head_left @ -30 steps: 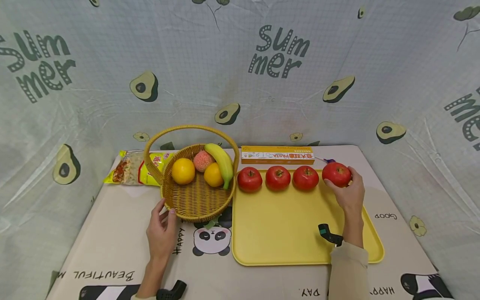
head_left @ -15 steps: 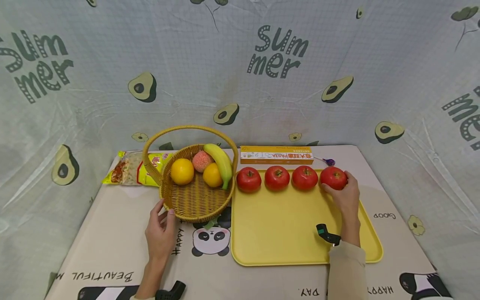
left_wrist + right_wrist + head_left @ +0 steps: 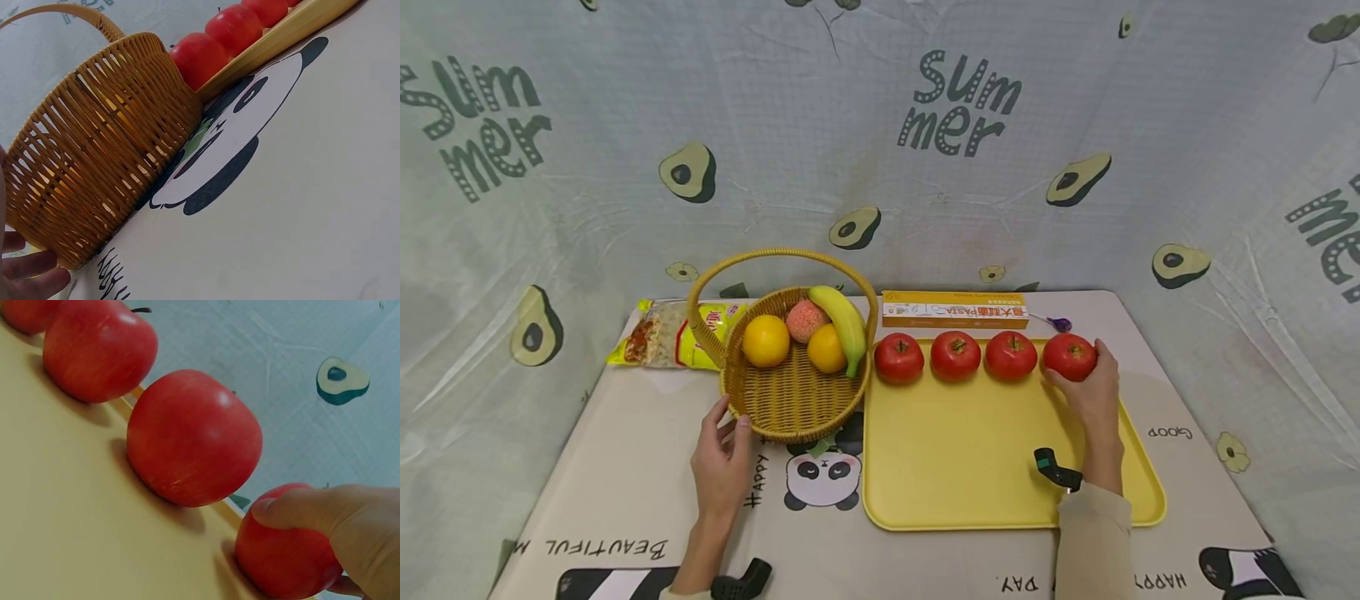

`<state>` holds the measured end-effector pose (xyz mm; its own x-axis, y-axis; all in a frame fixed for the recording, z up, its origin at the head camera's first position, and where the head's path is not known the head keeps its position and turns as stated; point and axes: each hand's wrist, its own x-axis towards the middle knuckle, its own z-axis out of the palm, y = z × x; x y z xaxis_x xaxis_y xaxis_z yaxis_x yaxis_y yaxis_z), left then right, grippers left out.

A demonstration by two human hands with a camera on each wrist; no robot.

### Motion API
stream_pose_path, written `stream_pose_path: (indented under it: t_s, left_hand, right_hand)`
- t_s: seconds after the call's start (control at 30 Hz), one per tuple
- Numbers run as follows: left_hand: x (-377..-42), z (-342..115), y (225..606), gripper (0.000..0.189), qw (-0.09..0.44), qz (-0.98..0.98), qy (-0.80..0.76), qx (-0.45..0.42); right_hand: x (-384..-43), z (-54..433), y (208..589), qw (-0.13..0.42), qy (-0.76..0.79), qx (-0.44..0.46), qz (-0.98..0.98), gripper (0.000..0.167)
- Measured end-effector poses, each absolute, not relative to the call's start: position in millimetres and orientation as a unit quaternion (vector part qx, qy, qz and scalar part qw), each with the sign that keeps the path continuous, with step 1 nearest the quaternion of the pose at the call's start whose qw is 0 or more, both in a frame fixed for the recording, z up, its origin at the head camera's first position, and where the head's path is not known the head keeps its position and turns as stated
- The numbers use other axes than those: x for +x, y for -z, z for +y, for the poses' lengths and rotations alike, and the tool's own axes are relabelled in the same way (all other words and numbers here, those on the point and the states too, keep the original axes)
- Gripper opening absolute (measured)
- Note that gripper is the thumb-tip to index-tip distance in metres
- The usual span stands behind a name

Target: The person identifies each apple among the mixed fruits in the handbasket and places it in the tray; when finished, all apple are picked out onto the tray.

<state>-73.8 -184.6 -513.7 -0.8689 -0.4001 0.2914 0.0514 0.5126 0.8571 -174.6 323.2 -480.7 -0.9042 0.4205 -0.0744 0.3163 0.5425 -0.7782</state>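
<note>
My right hand (image 3: 1093, 392) grips a red apple (image 3: 1069, 357) at the far right corner of the yellow tray (image 3: 962, 454). In the right wrist view the thumb (image 3: 300, 509) lies across the side of that apple (image 3: 284, 556), close over the tray. Several more apples, among them the nearest one (image 3: 1011, 356), line the tray's far edge to its left. My left hand (image 3: 724, 458) rests with spread, slightly bent fingers against the near left side of the wicker basket (image 3: 790, 417). In the left wrist view its fingertips (image 3: 53, 281) sit low by the basket's wall (image 3: 106, 137).
In the basket lie two oranges (image 3: 766, 341), a pinkish peach-like fruit (image 3: 807, 322) and a banana (image 3: 842, 325). Behind the tray stands a pasta box (image 3: 955, 310), with a small purple-tipped item (image 3: 1060, 324) beside it. A yellow food bag (image 3: 662, 337) is left of the basket.
My right hand has brought its apple slightly left and down, into line with the other apples, and then stayed there. The left hand and the basket have kept their place.
</note>
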Motion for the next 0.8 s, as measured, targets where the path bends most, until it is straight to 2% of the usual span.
stream_pose_path:
  t_s: [0.3, 0.6, 0.8]
  left_hand:
    - [-78.7, -185.4, 505.9, 0.043, 0.270, -0.841, 0.458, 0.097]
    - [-93.0, -187.9, 478.9, 0.042, 0.316, -0.844, 0.428, 0.065]
    - [-103.4, -176.9, 451.6, 0.048, 0.299, -0.849, 0.434, 0.031]
  right_hand:
    - [-165.8, 318.5, 451.0, 0.100, -0.416, -0.212, -0.879, 0.090]
    - [-160.4, 300.6, 426.4, 0.122, -0.399, -0.155, -0.896, 0.085]
    - [-154.2, 282.4, 413.1, 0.152, -0.388, -0.107, -0.903, 0.079]
